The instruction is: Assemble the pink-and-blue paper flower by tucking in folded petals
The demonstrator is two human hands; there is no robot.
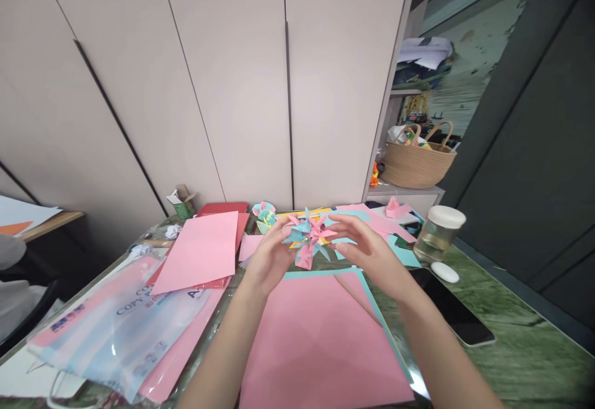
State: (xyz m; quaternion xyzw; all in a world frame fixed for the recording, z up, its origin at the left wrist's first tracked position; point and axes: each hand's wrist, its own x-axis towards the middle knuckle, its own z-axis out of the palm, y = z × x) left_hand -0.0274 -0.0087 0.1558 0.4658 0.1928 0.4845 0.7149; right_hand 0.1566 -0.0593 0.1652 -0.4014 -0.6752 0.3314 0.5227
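Note:
A spiky folded-paper flower ball (308,235) in pink, light blue and yellow is between my two hands, above the far edge of a pink paper stack. My left hand (273,255) curls round its left side, with the fingertips partly hidden behind the points. On the other side my right hand (365,245) is open, its thumb and fingers apart and curved close to the pink points; whether they touch it I cannot tell. Under my wrists lies the pink paper (320,347) with light blue sheets beneath, and a thin wooden stick (357,300) rests on it.
At left are loose pink sheets (202,251) and a plastic copy-paper bag (116,322). To the right lie a black phone (453,307), a white oval object (445,272) and a lidded jar of liquid (437,235). Folded paper flowers (264,214) sit at the back, before cabinet doors (232,87).

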